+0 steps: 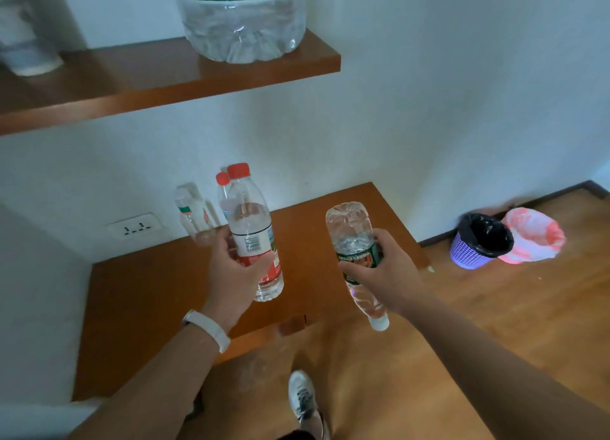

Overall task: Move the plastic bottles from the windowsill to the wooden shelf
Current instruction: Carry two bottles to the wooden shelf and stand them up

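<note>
Left hand [236, 271] gripping upright red-capped bottle [254, 238], right hand [383, 271] clasping inverted green-labelled bottle [355, 251], both arms outstretched

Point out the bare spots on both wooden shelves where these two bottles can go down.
Lower shelf: bare along the near-left part and on the right behind the right hand; crowded at the back wall, where bottles stand by the socket. Upper shelf: bare between the white container and the big water jug.
</note>
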Available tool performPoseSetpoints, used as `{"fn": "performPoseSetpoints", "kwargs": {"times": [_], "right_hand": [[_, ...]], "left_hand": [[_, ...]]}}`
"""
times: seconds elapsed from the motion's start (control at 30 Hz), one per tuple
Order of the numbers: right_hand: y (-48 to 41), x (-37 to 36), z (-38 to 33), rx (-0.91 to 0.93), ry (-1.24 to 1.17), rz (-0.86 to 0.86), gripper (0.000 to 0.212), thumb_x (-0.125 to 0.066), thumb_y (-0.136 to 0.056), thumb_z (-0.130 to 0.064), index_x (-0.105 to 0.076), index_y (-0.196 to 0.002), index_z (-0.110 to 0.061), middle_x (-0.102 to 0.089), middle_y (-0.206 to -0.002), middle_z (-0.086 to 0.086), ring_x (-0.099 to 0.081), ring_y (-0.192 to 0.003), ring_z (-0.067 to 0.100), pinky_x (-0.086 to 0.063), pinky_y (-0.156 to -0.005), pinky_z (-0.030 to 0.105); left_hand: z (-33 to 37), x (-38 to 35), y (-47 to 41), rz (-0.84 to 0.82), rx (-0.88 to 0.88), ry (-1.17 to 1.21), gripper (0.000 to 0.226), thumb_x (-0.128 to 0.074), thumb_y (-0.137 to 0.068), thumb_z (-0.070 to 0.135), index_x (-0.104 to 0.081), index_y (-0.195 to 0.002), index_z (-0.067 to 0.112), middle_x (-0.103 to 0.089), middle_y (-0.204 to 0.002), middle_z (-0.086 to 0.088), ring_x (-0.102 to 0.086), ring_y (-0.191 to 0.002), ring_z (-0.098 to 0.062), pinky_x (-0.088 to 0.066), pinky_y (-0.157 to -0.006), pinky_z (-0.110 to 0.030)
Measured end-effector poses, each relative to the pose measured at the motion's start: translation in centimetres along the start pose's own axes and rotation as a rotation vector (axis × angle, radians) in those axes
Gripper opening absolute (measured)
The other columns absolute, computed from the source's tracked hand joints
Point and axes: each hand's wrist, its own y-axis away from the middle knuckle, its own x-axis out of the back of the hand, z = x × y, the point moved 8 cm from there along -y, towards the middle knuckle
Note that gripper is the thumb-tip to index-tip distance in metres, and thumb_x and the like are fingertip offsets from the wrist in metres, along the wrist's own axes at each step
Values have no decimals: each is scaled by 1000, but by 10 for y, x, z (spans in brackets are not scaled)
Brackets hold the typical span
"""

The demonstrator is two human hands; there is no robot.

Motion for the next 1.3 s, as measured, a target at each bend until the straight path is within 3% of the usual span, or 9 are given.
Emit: {"fn": "performPoseSetpoints", "kwargs": {"times": [0.1, 0.23, 0.33, 0.5, 0.63, 0.8, 1.0, 1.2, 1.3], "right_hand": [[-31, -7, 4, -24, 26, -12, 58, -75, -65, -58, -44, -111, -42, -63, -93, -20, -64, -79, -3, -52, -63, 15], [-73, -20, 2, -51, 95, -64, 62, -74, -62, -59, -44, -112, -41, -62, -94, -21, -63, -79, -3, -49, -59, 13], [-105, -33, -5, -41, 134, -97, 66, -73, -60, -63, -43, -114, -42, -62, -96, -20, -62, -82, 0, -49, -62, 15], [-139, -55, -17, -6, 136, -99, 56, -70, -59, -67, -39, -103, -52, -63, -88, -24, -61, -76, -11, -45, -49, 10], [-156, -69, -20, -12, 154, -140, 57, -73, -62, -62, -41, -106, -46, -61, -90, -24, -62, -73, -5, -45, -52, 10], [-179, -78, -10, -15, 153, -163, 56, -76, -67, -57, -42, -109, -42, -61, -91, -23, -61, -77, -3, -47, -58, 14], [-204, -94, 17, -24, 150, -217, 56, -75, -67, -60, -40, -109, -44, -61, -91, -21, -61, -76, -2, -47, -59, 16], [-224, -121, 49, -65, 147, -311, 53, -75, -68, -57, -39, -106, -47, -59, -91, -21, -59, -78, -1, -42, -60, 16], [-231, -130, 64, -78, 162, -304, 50, -75, -69, -57, -40, -103, -45, -59, -91, -19, -58, -78, 0, -42, -60, 17]], "left_hand": [[-13, -4, -32, 9, 12, 2, 65, -86, -75, 18, -47, -122, 39, -60, -117, 20, -60, -106, -2, -55, -82, -25], [-28, -7, -71, 29, 22, -4, 68, -87, -72, 17, -47, -122, 38, -59, -114, 23, -60, -103, 1, -48, -63, -4], [-43, -10, -95, 17, 49, 2, 68, -86, -72, 19, -46, -122, 42, -59, -113, 24, -61, -103, -1, -45, -59, -1], [-57, -13, -128, 18, 54, -17, 69, -88, -69, 24, -50, -125, 37, -63, -114, 19, -65, -103, -5, -54, -80, -20], [-63, -18, -139, 14, 76, -20, 72, -88, -70, 24, -47, -126, 42, -62, -116, 20, -64, -105, -3, -52, -81, -21], [-73, -29, -153, 7, 105, -18, 74, -87, -72, 18, -46, -132, 35, -62, -123, 10, -63, -114, -17, -55, -94, -38], [-91, -44, -165, 9, 143, -81, 73, -87, -73, 16, -42, -123, 43, -59, -114, 21, -63, -105, -8, -53, -88, -28], [-109, -62, -180, 39, 161, -119, 69, -86, -71, 10, -49, -120, 42, -64, -112, 16, -64, -98, 2, -51, -77, -15], [-116, -76, -189, 13, 145, -163, 67, -86, -70, 9, -50, -122, 31, -64, -113, 7, -65, -100, -5, -55, -83, -23]]}}
